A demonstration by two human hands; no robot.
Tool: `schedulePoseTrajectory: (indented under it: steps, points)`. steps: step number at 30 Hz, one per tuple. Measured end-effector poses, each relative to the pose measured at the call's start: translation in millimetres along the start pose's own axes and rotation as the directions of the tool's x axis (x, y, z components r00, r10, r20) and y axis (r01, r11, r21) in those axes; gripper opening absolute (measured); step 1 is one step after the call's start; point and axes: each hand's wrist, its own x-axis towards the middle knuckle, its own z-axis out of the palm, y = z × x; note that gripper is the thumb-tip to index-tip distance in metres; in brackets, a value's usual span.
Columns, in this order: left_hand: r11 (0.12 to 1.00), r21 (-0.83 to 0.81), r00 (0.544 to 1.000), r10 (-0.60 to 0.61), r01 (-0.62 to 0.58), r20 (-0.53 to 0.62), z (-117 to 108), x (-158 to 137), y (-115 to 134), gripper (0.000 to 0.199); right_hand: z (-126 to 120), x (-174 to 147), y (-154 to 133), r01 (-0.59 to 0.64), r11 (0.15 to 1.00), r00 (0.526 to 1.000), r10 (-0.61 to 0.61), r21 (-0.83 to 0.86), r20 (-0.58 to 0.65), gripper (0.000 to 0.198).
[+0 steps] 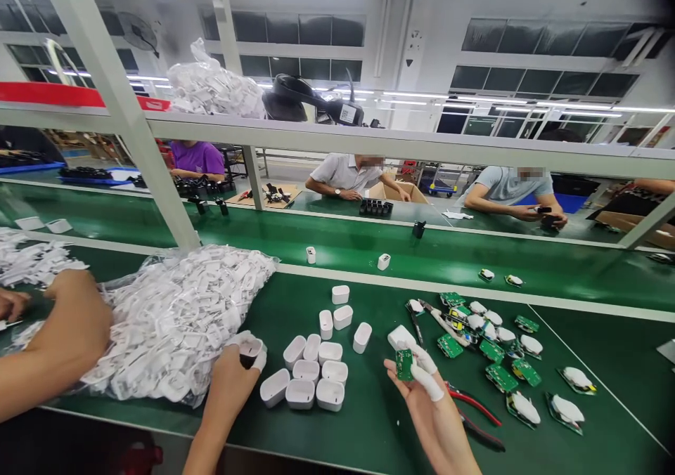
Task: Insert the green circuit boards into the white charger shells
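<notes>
My left hand (229, 376), with a white finger cot, is closed around a white plastic housing (249, 348) whose open, dark inside faces up. My right hand (429, 391) wears white finger cots and pinches a green circuit board (404, 365) between thumb and fingers. Just beyond its fingertips is another white housing (401, 337); I cannot tell whether they touch. Between my hands several open white housings (300, 393) stand grouped on the green table. Right of my right hand lie many circuit boards with white-topped parts (523, 409). Red-handled pliers (477, 403) lie partly behind my right wrist.
A clear bag of small white plastic parts (179, 320) lies left of my left hand. A co-worker's arm (63, 341) reaches in at far left. Behind runs a green conveyor belt (348, 239) carrying a few housings and boards. A metal shelf frame (369, 136) crosses above; people sit beyond.
</notes>
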Motion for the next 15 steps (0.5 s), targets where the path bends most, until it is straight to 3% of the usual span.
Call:
schedulePoseTrajectory:
  steps: [3, 5, 7, 9, 11, 15]
  points:
    - [0.984, -0.177, 0.998, -0.026, 0.015, -0.059, -9.3, -15.0, 19.3, 0.05, 3.8, 0.2, -2.7, -0.091, 0.989, 0.992, 0.1, 0.12, -0.079, 0.045]
    - [0.901, -0.433, 0.998, -0.048, 0.029, -0.032, -16.1, -32.3, 33.7, 0.059, 3.6, -0.5, -3.6, -0.159, 0.971, 0.976, 0.182, 0.177, -0.117, 0.041]
    - [0.678, -0.728, 0.995, -0.076, 0.102, 0.068, -20.7, -53.3, 45.9, 0.064, 1.6, -2.5, -3.9, -0.205, 0.951, 0.953, 0.247, 0.23, -0.172, 0.032]
    - [0.48, -0.862, 0.985, -0.027, 0.162, 0.171, -21.4, -74.0, 53.7, 0.068, -0.6, -5.3, -4.5, -0.205, 0.942, 0.932, 0.271, 0.265, -0.242, 0.017]
    - [0.46, -0.876, 0.974, 0.092, 0.142, 0.206, -19.0, -91.1, 57.4, 0.072, -1.5, -7.9, -5.9, -0.196, 0.935, 0.91, 0.286, 0.296, -0.301, 0.005]
    - [0.521, -0.853, 0.929, 0.314, 0.005, 0.197, -14.3, -111.4, 62.4, 0.068, -0.9, -11.0, -9.9, -0.198, 0.92, 0.866, 0.327, 0.34, -0.38, 0.021]
